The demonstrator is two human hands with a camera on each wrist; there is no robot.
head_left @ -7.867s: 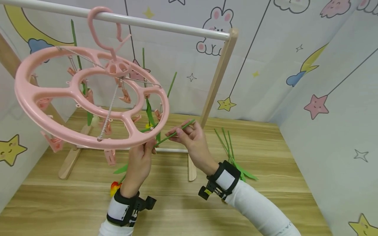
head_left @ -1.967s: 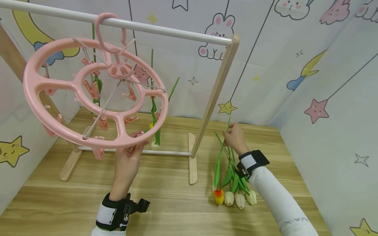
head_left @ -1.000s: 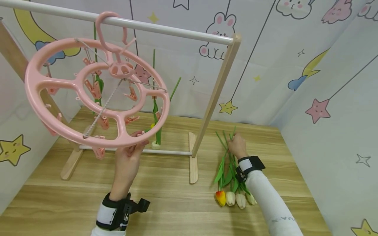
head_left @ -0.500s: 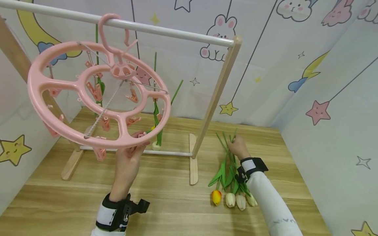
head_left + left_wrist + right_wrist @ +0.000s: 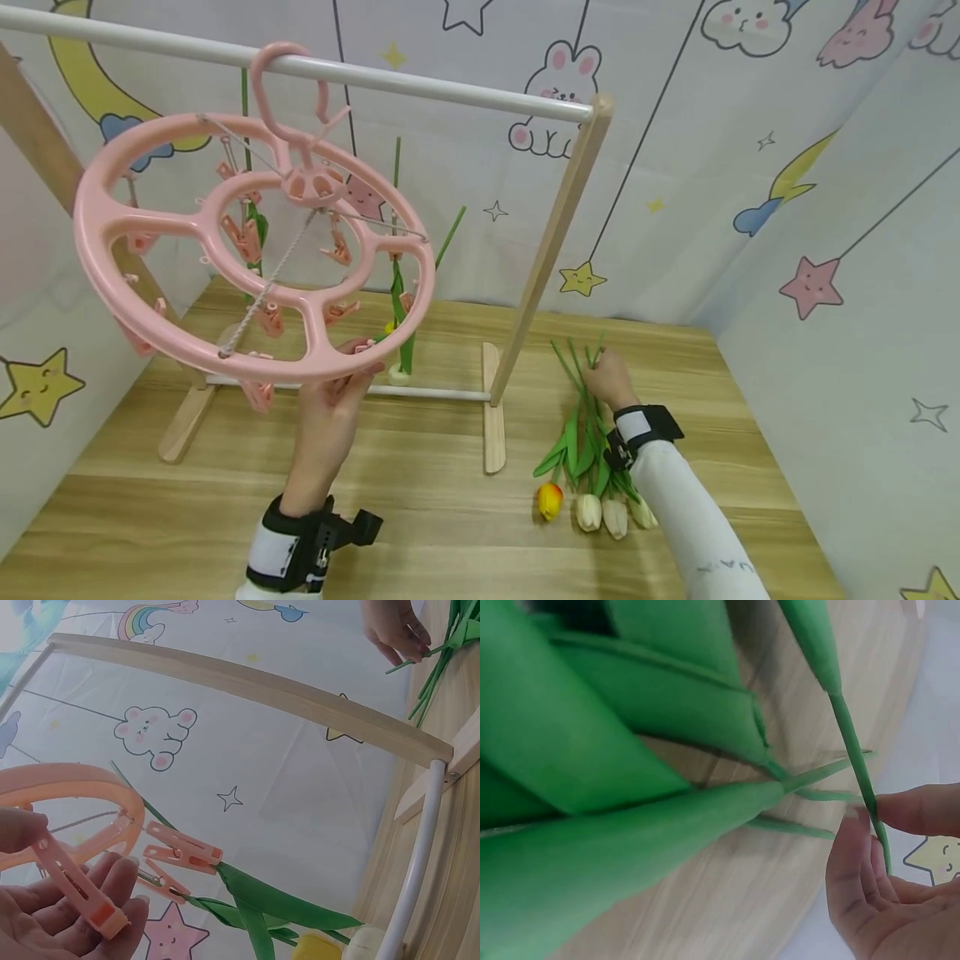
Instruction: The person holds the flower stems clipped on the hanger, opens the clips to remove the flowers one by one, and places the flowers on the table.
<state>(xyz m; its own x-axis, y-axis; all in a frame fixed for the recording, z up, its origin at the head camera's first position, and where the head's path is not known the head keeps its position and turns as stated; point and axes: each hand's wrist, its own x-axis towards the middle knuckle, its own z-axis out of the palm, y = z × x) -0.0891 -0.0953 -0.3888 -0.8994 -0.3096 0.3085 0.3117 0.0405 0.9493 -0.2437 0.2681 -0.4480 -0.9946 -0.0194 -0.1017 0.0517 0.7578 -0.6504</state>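
A pink round clip hanger [image 5: 262, 367] hangs by its hook at the left. Under its near rim my left hand [image 5: 333, 408] holds a pink clothespin [image 5: 82, 892] between thumb and fingers; nothing shows in the clip's end. Other clothespins [image 5: 184, 847] beyond it grip green-leaved tulips, a yellow bloom [image 5: 315, 947] and a white one [image 5: 365, 941] hanging head down. At the right, my right hand [image 5: 609, 379] pinches a thin green stem [image 5: 853, 750] between thumb and fingertips. Below it on the table lie a red-yellow tulip [image 5: 550, 502] and several white tulips [image 5: 588, 512], their leaves overlapping.
The rack's white top bar [image 5: 435, 90] carries the hanger. Its wooden post [image 5: 551, 250] and foot [image 5: 493, 417] stand between the hands, with a lower white bar [image 5: 442, 393] behind. The wood-grain table [image 5: 420, 517] meets a patterned wall cloth [image 5: 675, 267].
Earlier both hands held a green stem near the hanger; the right hand has since moved right to the tulips. Lately the red-yellow tulip's head shifted slightly left; the left hand stays under the rim.
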